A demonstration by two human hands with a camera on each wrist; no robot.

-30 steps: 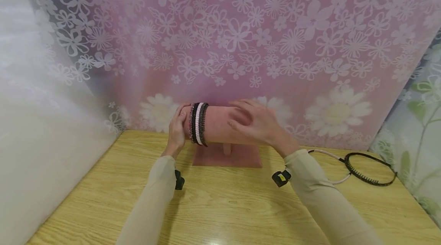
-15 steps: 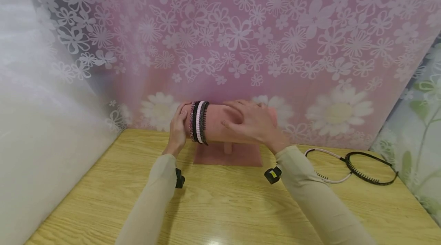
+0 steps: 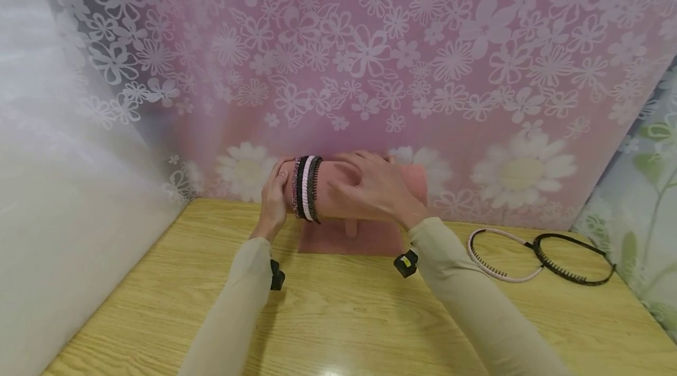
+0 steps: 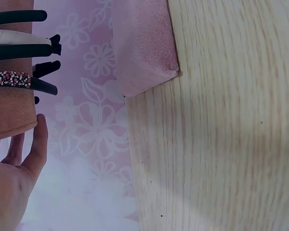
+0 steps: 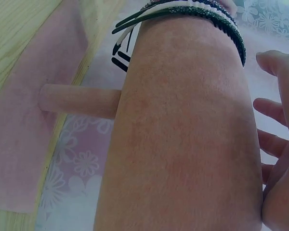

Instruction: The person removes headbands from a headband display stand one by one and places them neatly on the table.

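Observation:
A pink plush roll [image 3: 415, 179] lies level on a headband stand with a short post [image 5: 79, 100] and a flat pink base [image 3: 328, 241]. My left hand [image 3: 272, 197] grips the roll's left end, its fingers [image 4: 40, 144] curled around the edge. Just beside it, several headbands sit side by side: a beaded one [image 4: 12, 78], a black one, a white one [image 3: 307, 188] and a dark glittery toothed one [image 3: 314, 188]. My right hand [image 3: 378, 185] lies over the top right of the roll, fingers spread loosely, reaching down the far side with nothing in them.
On the wooden table [image 3: 338, 317] to the right lie two more headbands, a pale pink toothed one [image 3: 523, 279] and a black toothed one [image 3: 573, 279], overlapping at their edges. A pink flowered curtain [image 3: 338, 70] stands right behind the roll.
My right hand has slid left along the roll toward the headbands, baring the roll's right end. The pale pink headband on the table has come fully into view. My left hand stays put.

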